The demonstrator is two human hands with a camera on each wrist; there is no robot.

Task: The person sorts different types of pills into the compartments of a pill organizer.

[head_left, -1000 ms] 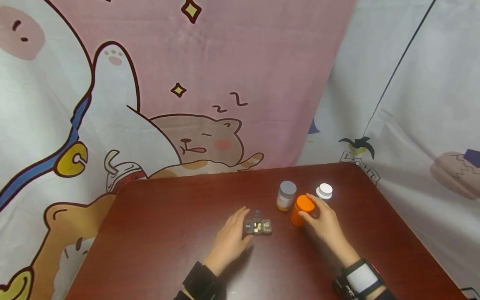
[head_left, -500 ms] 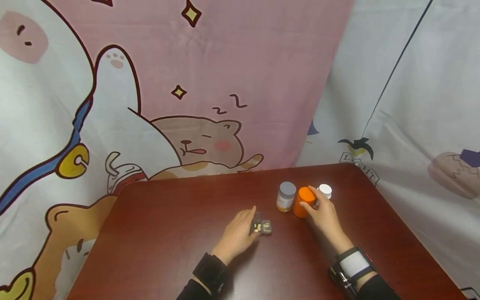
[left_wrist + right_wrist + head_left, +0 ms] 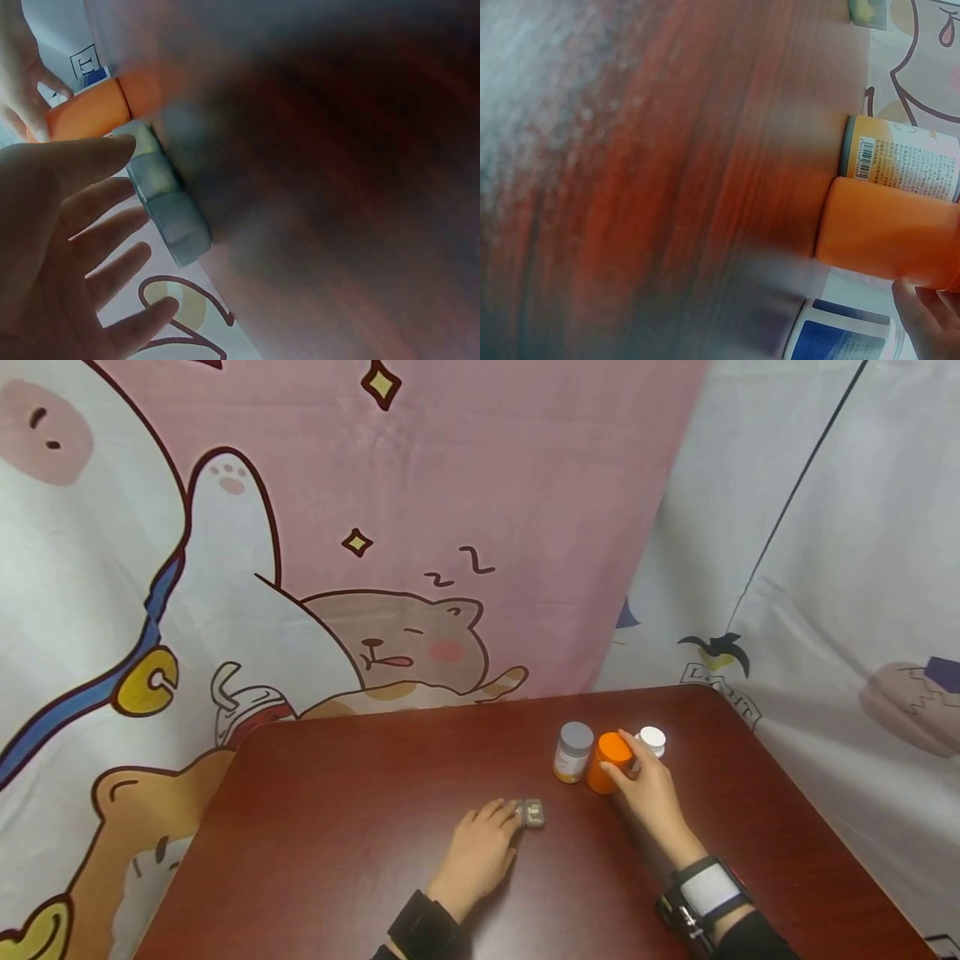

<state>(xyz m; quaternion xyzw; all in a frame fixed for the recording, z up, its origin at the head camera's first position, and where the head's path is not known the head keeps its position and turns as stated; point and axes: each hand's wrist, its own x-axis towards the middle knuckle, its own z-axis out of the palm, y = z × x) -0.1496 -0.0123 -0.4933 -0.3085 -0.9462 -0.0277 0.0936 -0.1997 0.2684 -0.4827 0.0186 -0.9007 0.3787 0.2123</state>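
My left hand (image 3: 480,852) lies over the left part of a small grey pill organizer (image 3: 531,813), its fingertips on top; only the right compartment shows fully. In the left wrist view, the fingers are spread and fairly straight, with the thumb in front of one end of the organizer (image 3: 180,225). An orange pill bottle (image 3: 602,777) stands upright farther right. My right hand (image 3: 651,793) holds it near the top between thumb and fingers. In the right wrist view, fingertips of the right hand (image 3: 922,326) touch the orange bottle (image 3: 885,229).
A grey-capped bottle (image 3: 573,753) with a printed label stands just left of the orange one. Behind the right hand is a white-capped bottle (image 3: 652,741), partly hidden. The brown table (image 3: 337,827) ends at a cartoon-printed cloth (image 3: 525,527) at the back and right.
My right hand has shifted the orange bottle back, close beside the grey-capped one. The left hand has moved right over the organizer; its raised lid and middle pills no longer show in the head view.
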